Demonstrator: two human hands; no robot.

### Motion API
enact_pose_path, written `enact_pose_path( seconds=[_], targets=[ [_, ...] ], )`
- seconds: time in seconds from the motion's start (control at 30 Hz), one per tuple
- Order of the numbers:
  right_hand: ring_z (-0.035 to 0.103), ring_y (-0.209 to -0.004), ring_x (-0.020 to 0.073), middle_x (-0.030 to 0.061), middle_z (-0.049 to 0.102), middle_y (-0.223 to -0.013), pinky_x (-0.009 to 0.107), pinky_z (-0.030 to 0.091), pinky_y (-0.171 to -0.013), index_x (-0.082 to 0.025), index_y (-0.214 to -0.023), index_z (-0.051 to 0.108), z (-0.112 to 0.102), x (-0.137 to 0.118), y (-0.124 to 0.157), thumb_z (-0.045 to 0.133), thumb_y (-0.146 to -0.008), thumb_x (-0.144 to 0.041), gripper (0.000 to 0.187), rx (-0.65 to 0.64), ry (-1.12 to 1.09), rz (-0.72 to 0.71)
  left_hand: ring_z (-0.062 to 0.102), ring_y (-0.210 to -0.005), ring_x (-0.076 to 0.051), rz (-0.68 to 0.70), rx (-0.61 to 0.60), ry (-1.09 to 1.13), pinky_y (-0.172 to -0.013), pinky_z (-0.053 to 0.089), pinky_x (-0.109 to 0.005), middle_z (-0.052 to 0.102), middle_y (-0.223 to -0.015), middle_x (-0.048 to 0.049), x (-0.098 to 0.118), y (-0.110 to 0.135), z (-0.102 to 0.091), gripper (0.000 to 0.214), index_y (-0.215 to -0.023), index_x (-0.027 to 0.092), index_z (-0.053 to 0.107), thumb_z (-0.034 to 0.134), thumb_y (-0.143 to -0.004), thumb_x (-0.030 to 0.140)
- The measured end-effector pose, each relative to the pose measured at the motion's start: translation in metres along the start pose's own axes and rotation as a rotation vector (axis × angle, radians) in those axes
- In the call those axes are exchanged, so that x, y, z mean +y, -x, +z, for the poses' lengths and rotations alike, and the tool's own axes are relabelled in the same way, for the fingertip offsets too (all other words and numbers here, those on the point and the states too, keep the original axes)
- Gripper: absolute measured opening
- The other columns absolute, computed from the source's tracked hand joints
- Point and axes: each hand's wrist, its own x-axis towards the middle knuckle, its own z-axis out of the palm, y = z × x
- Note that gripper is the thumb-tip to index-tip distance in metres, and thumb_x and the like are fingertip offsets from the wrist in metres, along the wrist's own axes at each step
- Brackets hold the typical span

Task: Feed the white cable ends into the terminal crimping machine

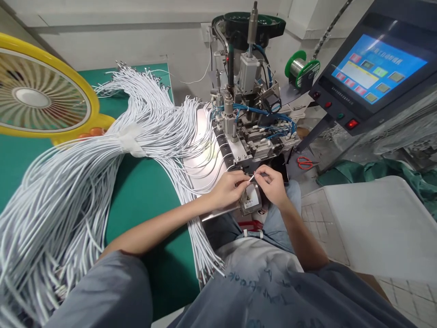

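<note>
In front of the machine (239, 141), my left hand (229, 187) pinches the end of a white cable (251, 178) between thumb and fingers. My right hand (271, 184) meets it from the other side, its thumb and forefinger closed at the tip of that cable, where thin wires seem to stick out. Just below both hands is a metal part with a warning label (251, 199). Several white cables run from the big bundle (160, 132) to the machine's front left edge, beside my left hand. The exact finger contact at the tip is too small to make out.
A yellow fan (94, 102) stands on the green table (143, 196) at left, by the tied cable bundle. At right are a touchscreen panel (378, 68), a solder wire spool (297, 67), red-handled scissors (305, 163) and a white tray (382, 223).
</note>
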Motion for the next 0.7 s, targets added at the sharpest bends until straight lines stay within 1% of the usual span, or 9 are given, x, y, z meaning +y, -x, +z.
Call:
enact_pose_path(
  seconds=[0.07, 0.17, 0.23, 0.37, 0.47, 0.57, 0.7],
  targets=[
    [0.051, -0.069, 0.0128, 0.0013, 0.054, -0.075, 0.022, 0.040, -0.054, -0.018, -0.072, 0.055, -0.001, 0.013, -0.004, 0.051, -0.082, -0.026, 0.013, -0.042, 0.020, 0.035, 0.052, -0.063, -0.012, 0.013, -0.080, -0.155, -0.058, 0.039, -0.021, 0.055, -0.072, -0.0030, -0.008, -0.001, 0.001, 0.022, -0.089, 0.012, 0.065, 0.044, -0.089, 0.017],
    [0.050, -0.065, 0.0125, 0.0011, 0.055, -0.073, 0.022, 0.039, -0.053, -0.017, -0.072, 0.056, 0.000, 0.035, -0.010, 0.051, -0.080, -0.027, 0.014, -0.096, 0.070, 0.087, 0.050, -0.060, -0.013, -0.015, -0.199, -0.408, -0.055, 0.038, -0.024, 0.054, -0.080, -0.0060, -0.021, -0.002, 0.004, 0.025, -0.097, 0.010, 0.063, 0.040, -0.088, 0.013],
    [0.052, -0.066, 0.0133, 0.0017, 0.057, -0.073, 0.023, 0.039, -0.053, -0.017, -0.073, 0.057, 0.001, 0.046, -0.014, 0.050, -0.079, -0.028, 0.015, -0.111, 0.093, 0.118, 0.050, -0.059, -0.013, -0.050, -0.246, -0.498, -0.054, 0.038, -0.024, 0.053, -0.084, -0.0066, -0.028, -0.003, 0.006, 0.026, -0.100, 0.010, 0.062, 0.039, -0.087, 0.011],
    [0.054, -0.067, 0.0151, 0.0026, 0.061, -0.071, 0.025, 0.041, -0.056, -0.017, -0.071, 0.059, 0.007, 0.056, -0.018, 0.051, -0.074, -0.030, 0.016, -0.051, 0.094, 0.194, 0.053, -0.061, -0.013, -0.080, -0.303, -0.546, -0.057, 0.042, -0.023, 0.053, -0.084, -0.0063, -0.034, -0.004, 0.009, 0.029, -0.107, 0.011, 0.060, 0.038, -0.089, 0.011],
    [0.054, -0.064, 0.0154, 0.0021, 0.061, -0.066, 0.026, 0.042, -0.059, -0.017, -0.065, 0.059, 0.010, 0.058, -0.019, 0.054, -0.068, -0.030, 0.014, -0.005, 0.031, 0.278, 0.055, -0.063, -0.012, -0.081, -0.325, -0.569, -0.058, 0.044, -0.023, 0.053, -0.086, -0.0060, -0.037, -0.004, 0.009, 0.033, -0.117, 0.014, 0.057, 0.036, -0.090, 0.013],
    [0.054, -0.063, 0.0151, 0.0013, 0.061, -0.064, 0.028, 0.044, -0.063, -0.018, -0.062, 0.058, 0.010, 0.060, -0.020, 0.056, -0.065, -0.030, 0.013, -0.014, -0.031, 0.322, 0.056, -0.062, -0.012, -0.082, -0.350, -0.600, -0.059, 0.045, -0.023, 0.053, -0.088, -0.0057, -0.038, -0.003, 0.009, 0.036, -0.121, 0.019, 0.055, 0.037, -0.090, 0.012],
    [0.053, -0.060, 0.0139, -0.0005, 0.058, -0.060, 0.027, 0.043, -0.059, -0.018, -0.062, 0.057, 0.009, 0.063, -0.022, 0.055, -0.066, -0.031, 0.014, -0.063, -0.065, 0.348, 0.058, -0.064, -0.013, -0.037, -0.391, -0.671, -0.059, 0.047, -0.025, 0.052, -0.092, -0.0068, -0.036, -0.003, 0.007, 0.040, -0.123, 0.017, 0.052, 0.039, -0.087, 0.007]
  ],
)
